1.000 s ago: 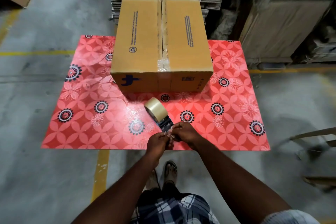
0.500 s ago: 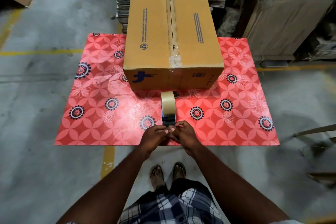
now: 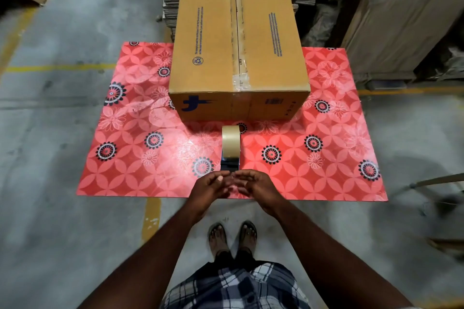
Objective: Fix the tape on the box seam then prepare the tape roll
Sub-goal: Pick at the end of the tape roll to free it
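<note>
The grip is a two-handed one: the left hand [image 3: 209, 189] and right hand [image 3: 256, 187] meet fingertip to fingertip at the near end of the tape dispenser [image 3: 230, 164]. The fingers are curled loosely, not clenched, and blurred, so I cannot tell whether they pinch the loose tape end or the dispenser handle hidden beneath them; probably the hands are close together so one can steady the tool while the other works the tape's free end.

Just beyond the grip the tan tape roll [image 3: 231, 142] stands on edge in the dispenser, pointing away from the person, above the red flowered mat [image 3: 140, 158] spread on the floor.

Farther out, straight ahead, the cardboard box [image 3: 238, 57] sits on the mat's far half. Its top seam [image 3: 237, 32] runs toward the grip and carries tape, wrinkled where it nears the front edge. Judged from this, the seam work looks done and roll preparation is in hand.
</note>
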